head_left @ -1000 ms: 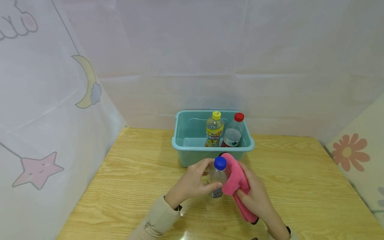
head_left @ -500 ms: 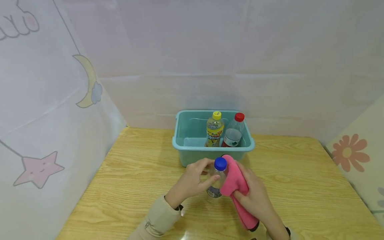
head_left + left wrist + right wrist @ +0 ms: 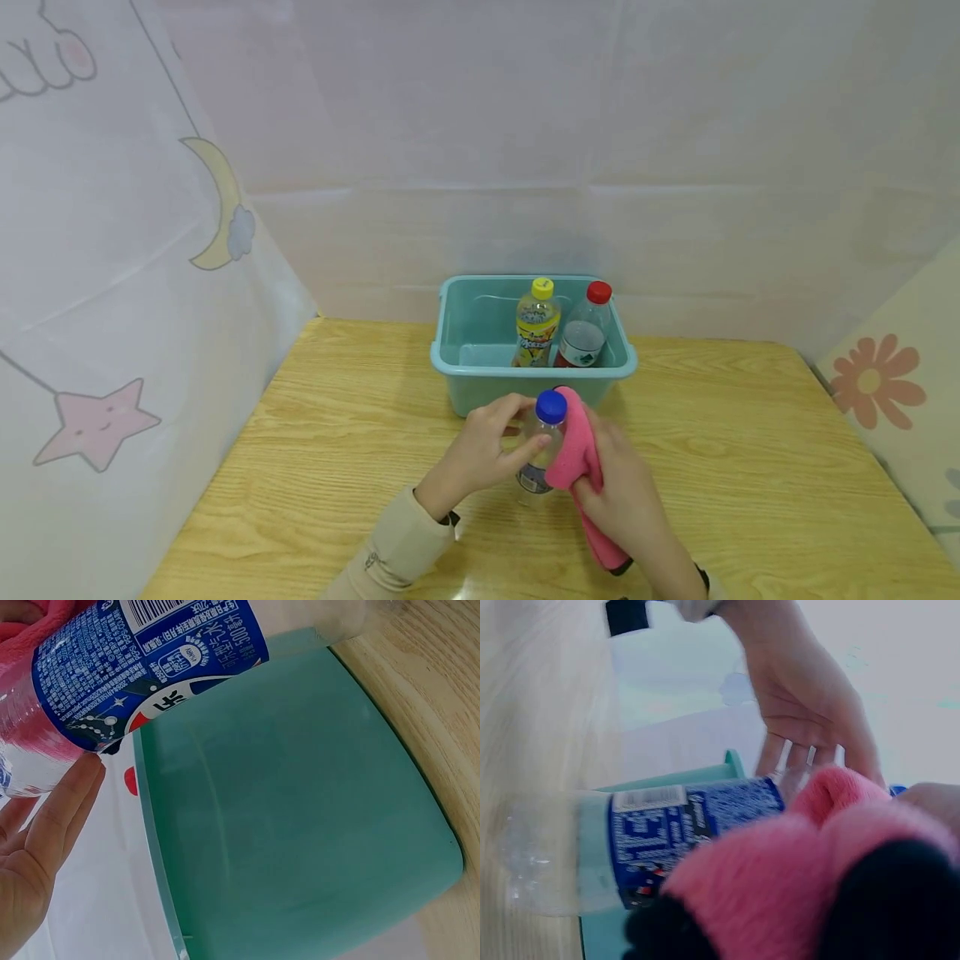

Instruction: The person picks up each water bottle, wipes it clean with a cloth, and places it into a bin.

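Observation:
A clear plastic bottle (image 3: pixel 535 473) with a blue cap and a blue printed label stands upright on the table in the head view. My left hand (image 3: pixel 480 446) holds its upper part from the left, thumb in front and fingers behind. On the other side, my right hand (image 3: pixel 624 496) grips a folded pink cloth (image 3: pixel 572 454) with dark edging and presses it against the bottle's shoulder and side. The left wrist view shows the label (image 3: pixel 154 664) up close, with left fingertips at the bottle's shoulder. Part of the right hand is hidden behind the cloth (image 3: pixel 757 881) in the right wrist view.
Just behind the bottle stands a teal plastic basin (image 3: pixel 487 392). Inside it, toward the right, are a yellow-capped bottle (image 3: pixel 536 337) and a red-capped bottle (image 3: pixel 582 337). The wooden table (image 3: pixel 352 417) ends at a pale printed cloth backdrop (image 3: pixel 450 167).
My right hand and the pink cloth have shifted slightly left across the bottle. My left thumb has moved up a little on the bottle, which stays in nearly the same place.

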### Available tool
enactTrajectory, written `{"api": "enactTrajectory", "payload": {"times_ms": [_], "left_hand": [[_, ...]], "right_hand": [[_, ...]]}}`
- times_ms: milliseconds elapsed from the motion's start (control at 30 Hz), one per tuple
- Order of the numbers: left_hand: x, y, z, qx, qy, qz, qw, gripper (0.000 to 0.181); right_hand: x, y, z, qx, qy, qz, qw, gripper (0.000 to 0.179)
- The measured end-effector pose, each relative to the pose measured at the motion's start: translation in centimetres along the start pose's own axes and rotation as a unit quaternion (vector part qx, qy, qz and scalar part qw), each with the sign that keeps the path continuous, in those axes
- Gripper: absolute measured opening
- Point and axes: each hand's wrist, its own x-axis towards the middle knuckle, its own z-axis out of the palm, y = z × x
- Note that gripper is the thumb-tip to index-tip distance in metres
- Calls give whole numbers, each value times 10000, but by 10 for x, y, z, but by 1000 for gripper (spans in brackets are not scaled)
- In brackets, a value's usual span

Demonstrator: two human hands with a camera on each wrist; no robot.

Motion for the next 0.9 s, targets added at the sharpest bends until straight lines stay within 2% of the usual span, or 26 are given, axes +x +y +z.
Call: {"api": "enactTrajectory", "payload": {"times_ms": [133, 367, 567, 733, 900], "left_hand": [[0, 0, 0, -59, -36, -66, 10000, 30], [0, 1, -1, -65, -42, -47, 10000, 30], [0, 2, -1, -41, -12, 40, 10000, 29], [0, 1, 0, -145, -16, -54, 9999, 29], [0, 0, 0, -250, -31, -179, 9995, 30]], "right_hand": [[-4, 0, 7, -349, 126, -59, 9993, 81], [-9, -2, 13, -473, 158, 144, 9987, 78], [-15, 0, 20, -170, 271, 259, 9992, 76], [-20, 6, 31, 140, 325, 414, 9985, 76], [-25, 11, 41, 210, 130, 715, 9971, 71]]}}
